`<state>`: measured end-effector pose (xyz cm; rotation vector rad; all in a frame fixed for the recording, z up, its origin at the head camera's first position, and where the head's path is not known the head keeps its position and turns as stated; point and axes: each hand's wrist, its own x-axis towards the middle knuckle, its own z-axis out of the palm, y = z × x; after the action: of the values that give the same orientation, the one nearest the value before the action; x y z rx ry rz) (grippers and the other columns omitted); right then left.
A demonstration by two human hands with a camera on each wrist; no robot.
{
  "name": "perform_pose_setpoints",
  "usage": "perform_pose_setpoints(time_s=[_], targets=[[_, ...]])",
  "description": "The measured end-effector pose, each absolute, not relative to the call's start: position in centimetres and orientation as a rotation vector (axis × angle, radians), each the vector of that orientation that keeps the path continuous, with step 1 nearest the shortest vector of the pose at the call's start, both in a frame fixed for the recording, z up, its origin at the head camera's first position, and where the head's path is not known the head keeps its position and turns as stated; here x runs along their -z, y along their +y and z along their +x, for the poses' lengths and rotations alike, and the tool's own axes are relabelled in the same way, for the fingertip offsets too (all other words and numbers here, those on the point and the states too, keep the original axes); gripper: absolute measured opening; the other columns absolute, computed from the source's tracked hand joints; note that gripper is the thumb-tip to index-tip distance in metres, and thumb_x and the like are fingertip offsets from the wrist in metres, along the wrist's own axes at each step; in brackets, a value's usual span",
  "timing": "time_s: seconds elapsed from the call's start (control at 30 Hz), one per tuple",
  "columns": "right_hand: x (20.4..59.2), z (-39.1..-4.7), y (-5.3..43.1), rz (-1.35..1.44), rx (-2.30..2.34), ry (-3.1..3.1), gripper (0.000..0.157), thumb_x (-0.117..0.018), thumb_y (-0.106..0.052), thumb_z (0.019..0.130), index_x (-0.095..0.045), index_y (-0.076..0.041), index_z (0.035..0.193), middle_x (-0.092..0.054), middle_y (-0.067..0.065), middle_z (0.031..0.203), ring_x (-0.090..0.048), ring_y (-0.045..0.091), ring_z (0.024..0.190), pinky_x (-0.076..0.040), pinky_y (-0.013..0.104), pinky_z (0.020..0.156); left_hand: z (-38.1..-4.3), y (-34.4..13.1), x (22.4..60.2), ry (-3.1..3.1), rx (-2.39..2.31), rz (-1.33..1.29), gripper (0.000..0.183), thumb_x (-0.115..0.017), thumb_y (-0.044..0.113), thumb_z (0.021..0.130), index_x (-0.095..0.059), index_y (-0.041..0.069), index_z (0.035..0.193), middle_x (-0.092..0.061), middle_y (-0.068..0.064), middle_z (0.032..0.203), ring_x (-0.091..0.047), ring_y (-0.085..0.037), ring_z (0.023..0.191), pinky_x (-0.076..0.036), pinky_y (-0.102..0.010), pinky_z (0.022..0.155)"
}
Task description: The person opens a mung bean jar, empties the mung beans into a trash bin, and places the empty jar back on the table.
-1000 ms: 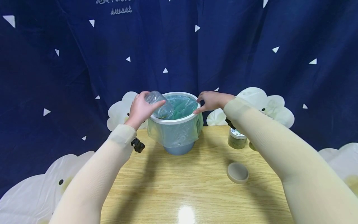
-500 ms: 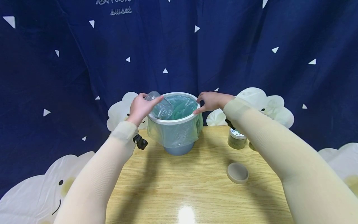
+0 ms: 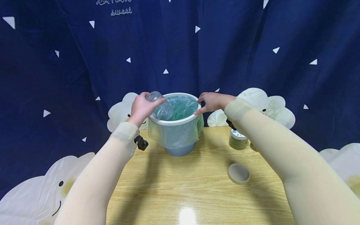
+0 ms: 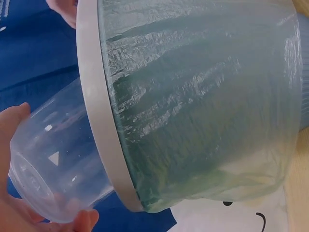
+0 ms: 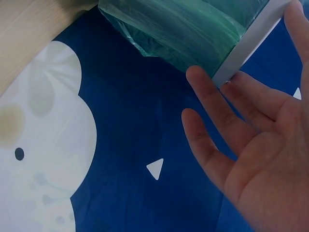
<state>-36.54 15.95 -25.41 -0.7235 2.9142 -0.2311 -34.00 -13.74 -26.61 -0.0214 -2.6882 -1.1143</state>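
Observation:
My left hand (image 3: 139, 109) grips a clear plastic jar (image 3: 164, 110) around its base end. The jar tilts with its mouth end down inside the rim of a lined bin (image 3: 180, 151). In the left wrist view, the see-through jar (image 4: 60, 154) lies across the white rim (image 4: 99, 104), its mouth hidden behind it. A thin green bag (image 3: 174, 136) lines the bin and hangs over its outside. At the bin's right side, my right hand (image 3: 215, 100) touches the rim with thumb and fingertips. Those fingers (image 5: 212, 101) are spread and relaxed, some free of the bin.
A round beige lid (image 3: 238, 173) lies on the wooden table (image 3: 180, 184) at front right. Behind it stands a lidded jar (image 3: 238, 141) of greenish contents, with another jar (image 3: 254, 147) partly hidden by the right sleeve. A dark blue curtain (image 3: 180, 47) hangs behind.
The left hand has shifted slightly, and its thumb has come down over the jar. Small brownish bits seen near the jar's mouth a second ago no longer show. The right hand stays put.

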Motion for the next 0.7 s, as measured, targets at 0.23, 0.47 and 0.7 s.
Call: perform_pose_setpoints(time_s=[0.23, 0.47, 0.7], targets=[[25.40, -36.51, 15.95, -0.715, 0.245, 2.911, 0.078, -0.073, -0.051, 0.093, -0.055, 0.006, 0.143, -0.047, 0.024, 0.153, -0.044, 0.039, 0.143, -0.035, 0.050, 0.121, -34.14, -13.47, 26.70, -2.668, 1.025, -0.097, 0.094, -0.079, 0.056, 0.082, -0.043, 0.010, 0.155, -0.047, -0.018, 0.155, -0.044, -0.038, 0.140, -0.042, -0.052, 0.114], [25.30, -36.24, 15.99, -0.708, 0.268, 2.909, 0.082, -0.073, -0.056, 0.091, -0.056, 0.005, 0.143, -0.047, 0.023, 0.154, -0.044, 0.038, 0.143, -0.034, 0.050, 0.122, -34.21, -13.08, 26.78, -2.624, 0.977, -0.242, 0.094, -0.088, 0.043, 0.078, -0.043, 0.013, 0.156, -0.043, -0.015, 0.158, -0.036, -0.039, 0.135, -0.040, -0.052, 0.111], [25.54, -36.48, 16.04, -0.684, 0.270, 2.903, 0.079, -0.073, -0.052, 0.093, -0.053, 0.004, 0.145, -0.043, 0.023, 0.156, -0.042, 0.038, 0.145, -0.033, 0.050, 0.122, -34.28, -12.85, 27.20, -2.568, 0.816, -0.503, 0.094, -0.093, 0.027, 0.074, -0.047, 0.012, 0.154, -0.048, -0.010, 0.155, -0.036, -0.035, 0.127, -0.041, -0.049, 0.107]])
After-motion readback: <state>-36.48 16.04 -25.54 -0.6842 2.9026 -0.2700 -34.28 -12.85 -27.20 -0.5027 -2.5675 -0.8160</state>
